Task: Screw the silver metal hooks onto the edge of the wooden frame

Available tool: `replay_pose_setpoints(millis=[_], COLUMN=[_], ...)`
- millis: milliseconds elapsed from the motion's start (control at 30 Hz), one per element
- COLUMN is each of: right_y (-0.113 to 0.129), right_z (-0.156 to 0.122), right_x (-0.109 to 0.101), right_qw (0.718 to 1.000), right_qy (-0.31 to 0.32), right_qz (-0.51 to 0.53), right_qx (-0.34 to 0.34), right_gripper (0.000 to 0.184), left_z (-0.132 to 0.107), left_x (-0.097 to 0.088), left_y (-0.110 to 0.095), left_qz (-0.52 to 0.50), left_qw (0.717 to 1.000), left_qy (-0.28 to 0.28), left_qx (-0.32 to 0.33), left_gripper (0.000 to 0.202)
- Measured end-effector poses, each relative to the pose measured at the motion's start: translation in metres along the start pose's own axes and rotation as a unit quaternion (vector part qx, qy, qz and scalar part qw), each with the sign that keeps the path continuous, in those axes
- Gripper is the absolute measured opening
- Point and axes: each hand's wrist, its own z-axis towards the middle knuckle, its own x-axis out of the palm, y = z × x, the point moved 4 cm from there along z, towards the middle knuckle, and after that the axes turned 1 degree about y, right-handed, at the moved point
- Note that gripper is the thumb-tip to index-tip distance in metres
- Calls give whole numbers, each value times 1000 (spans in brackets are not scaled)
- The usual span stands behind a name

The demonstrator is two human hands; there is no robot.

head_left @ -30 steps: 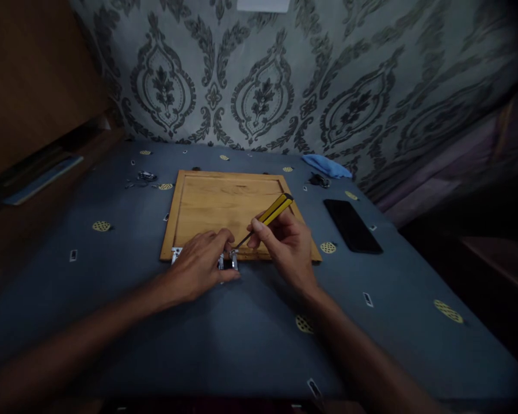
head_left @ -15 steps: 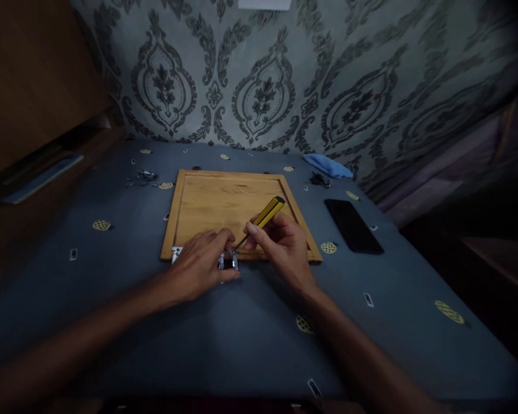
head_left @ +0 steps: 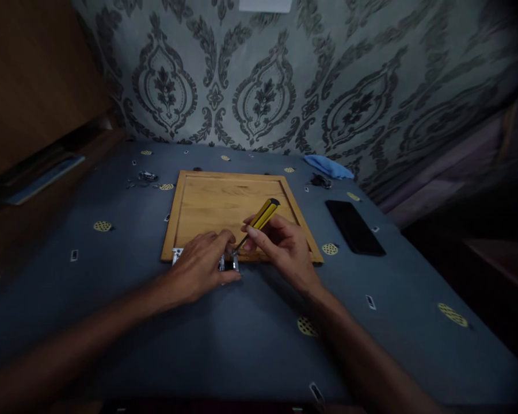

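Right hand (head_left: 290, 250) is pinching a yellow-and-black-handled screwdriver (head_left: 264, 215) at frame centre, its shaft slanting down-left toward a silver metal hinge (head_left: 235, 265) at the lower edge of a rectangular light-brown wooden panel (head_left: 218, 210). Left hand (head_left: 202, 263) is straddling the hinge, thumb and fingers spread; whether it is gripping cannot be determined.

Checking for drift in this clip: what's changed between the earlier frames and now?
The screwdriver handle swung a little to the left and stands slightly steeper; the right hand gripping it shifted left too. Nothing was newly grasped or let go. Unchanged: left hand at the metal piece, the wooden board, phone and blue cloth.
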Motion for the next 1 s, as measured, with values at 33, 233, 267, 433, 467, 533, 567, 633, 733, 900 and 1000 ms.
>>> replay_pose_setpoints(millis=[33, 233, 267, 433, 467, 533, 567, 633, 733, 900, 1000], right_y=[0, -1, -1, -3, -4, -6, -7, -8, -9, -12, -13], right_z=[0, 1, 1, 3, 3, 3, 3, 2, 1, 0, 1], right_x=[1, 2, 1, -1, -1, -1, -1, -1, 0, 2, 1], right_qw=[1000, 1000, 1000, 999, 999, 999, 999, 1000, 1000, 999, 998], right_qy=[-4, 2, 10, 51, 48, 34, 25, 7, -14, -11, -1], right_qz=[1, 8, 3, 7, 12, 18, 20, 20, 7, -6, -2], right_qx=[3, 23, 24, 17, 16, 16, 14, 9, 6, 34, 57], right_gripper=[37, 37, 36, 31, 31, 31, 31, 30, 30, 36, 39], left_z=[0, 0, 0, 0, 0, 0, 0, 0, 0, 0, 0], left_x=[0, 1, 1, 2, 2, 2, 2, 2, 1, 3, 3], left_y=[0, 1, 1, 3, 3, 2, 2, 2, 2, 3, 3], left_qz=[-4, -9, -6, -1, -3, -8, -10, -14, -8, 10, 12], left_qw=[1000, 1000, 1000, 1000, 1000, 1000, 1000, 1000, 1000, 1000, 1000], left_qy=[1, 4, 3, -1, -2, -5, -5, -3, -8, -7, -1], left_qx=[2, 3, 2, 8, 11, 13, 12, 10, 13, 4, 2], left_gripper=[37, 37, 37, 38, 38, 38, 38, 38, 38, 40, 40])
